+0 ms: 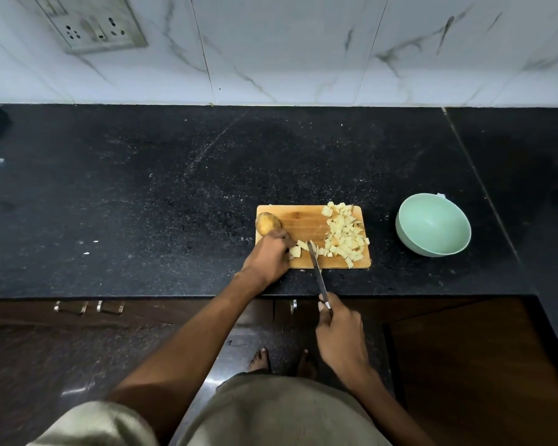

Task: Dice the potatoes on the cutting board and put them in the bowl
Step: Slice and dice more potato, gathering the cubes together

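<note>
A wooden cutting board lies on the black counter. A whole unpeeled potato sits at its left end. A heap of pale diced potato covers the board's right side. My left hand holds down a few potato pieces at the board's near left, fingers curled over them. My right hand grips the handle of a knife, whose blade tip rests among those pieces. A pale green bowl stands empty to the right of the board.
The black granite counter runs wide to the left and behind the board. A white marble wall with a socket plate rises at the back. Cabinet handles sit below the counter's front edge. My bare feet stand on the dark floor.
</note>
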